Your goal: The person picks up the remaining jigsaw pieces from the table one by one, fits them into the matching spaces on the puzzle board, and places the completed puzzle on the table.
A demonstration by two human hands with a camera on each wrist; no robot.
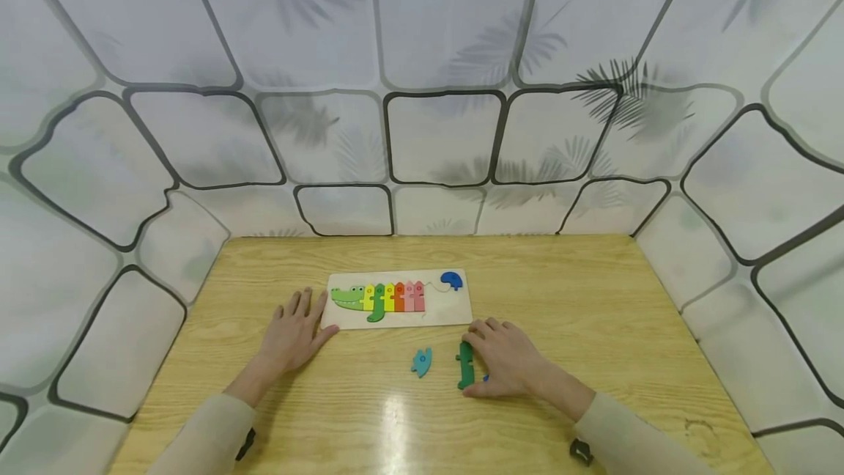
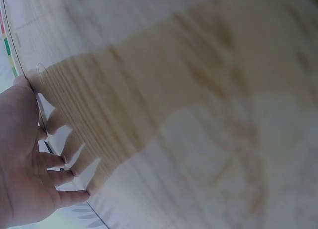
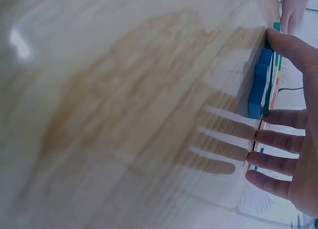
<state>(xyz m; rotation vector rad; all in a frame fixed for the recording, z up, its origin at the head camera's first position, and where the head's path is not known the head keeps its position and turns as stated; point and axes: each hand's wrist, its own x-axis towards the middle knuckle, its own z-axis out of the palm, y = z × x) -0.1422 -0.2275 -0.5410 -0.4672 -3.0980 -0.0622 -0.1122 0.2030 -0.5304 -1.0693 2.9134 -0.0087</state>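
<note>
A wooden puzzle board (image 1: 395, 319) carries a crocodile picture of coloured pieces: a green head, several coloured body strips and a dark blue piece at its upper right corner. My left hand (image 1: 290, 336) lies at the board's left end with fingers spread, fingertips and thumb right at its edge. My right hand (image 1: 504, 361) pinches a dark green puzzle piece (image 1: 466, 365) lengthwise between thumb and index finger, just below the board's right corner. A blue puzzle piece (image 3: 259, 85) lies beside the green one, mostly hidden under my right hand in the head view.
A light blue puzzle piece (image 1: 422, 362) lies on the wooden table (image 1: 560, 284) below the board, left of the right hand. Patterned white cloth walls (image 1: 442, 138) enclose the table at the back and both sides.
</note>
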